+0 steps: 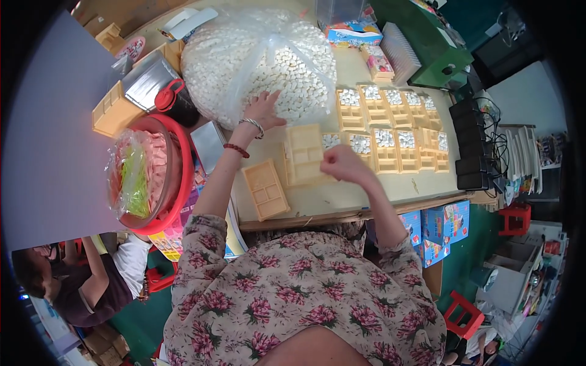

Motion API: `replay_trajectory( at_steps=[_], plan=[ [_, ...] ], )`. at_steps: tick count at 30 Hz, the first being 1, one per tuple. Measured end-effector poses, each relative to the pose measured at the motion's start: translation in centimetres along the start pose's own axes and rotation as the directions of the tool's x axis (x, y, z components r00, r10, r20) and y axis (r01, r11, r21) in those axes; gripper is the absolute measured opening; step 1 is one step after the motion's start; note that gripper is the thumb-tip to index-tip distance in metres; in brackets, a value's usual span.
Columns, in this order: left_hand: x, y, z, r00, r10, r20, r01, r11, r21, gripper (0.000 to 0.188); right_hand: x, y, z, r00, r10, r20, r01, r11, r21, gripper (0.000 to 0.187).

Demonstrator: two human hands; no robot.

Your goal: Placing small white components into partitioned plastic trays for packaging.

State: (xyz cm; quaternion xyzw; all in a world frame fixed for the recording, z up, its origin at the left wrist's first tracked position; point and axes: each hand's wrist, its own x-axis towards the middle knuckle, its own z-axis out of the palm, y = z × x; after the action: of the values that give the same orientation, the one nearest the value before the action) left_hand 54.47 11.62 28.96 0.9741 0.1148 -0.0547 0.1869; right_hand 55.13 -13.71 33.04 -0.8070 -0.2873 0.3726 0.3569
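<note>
My left hand lies with fingers spread at the near opening of a large clear plastic bag full of small white block-like pieces. My right hand is closed in a fist at the right edge of a pale yellow compartment tray. What the fist holds, if anything, is hidden. That tray looks slightly blurred and overlaps another one beneath it. Nearer to me, an empty yellow tray lies at an angle. To the right, two rows of similar trays have white pieces in their far compartments.
On the left stand a red basin with bagged pink and green items, and a dark red-lidded bottle. Black boxes with cables line the table's right side; a green machine stands behind. Another person sits at lower left.
</note>
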Motion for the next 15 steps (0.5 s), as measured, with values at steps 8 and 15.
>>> replay_trajectory(
  at_steps=[8,15],
  plan=[
    [6.3,-2.8,1.3,0.985,-0.032,-0.169,0.017,0.996,-0.088,0.068,6.9,-0.5,-4.1,0.955,0.044,0.293,-0.055,0.998,0.03,0.021],
    [7.4,-2.1,0.4,0.999,0.035,0.03,-0.024,0.947,-0.319,0.038,10.5,-0.5,-4.1,0.978,0.017,0.207,-0.011,1.0,-0.028,0.022]
  ],
)
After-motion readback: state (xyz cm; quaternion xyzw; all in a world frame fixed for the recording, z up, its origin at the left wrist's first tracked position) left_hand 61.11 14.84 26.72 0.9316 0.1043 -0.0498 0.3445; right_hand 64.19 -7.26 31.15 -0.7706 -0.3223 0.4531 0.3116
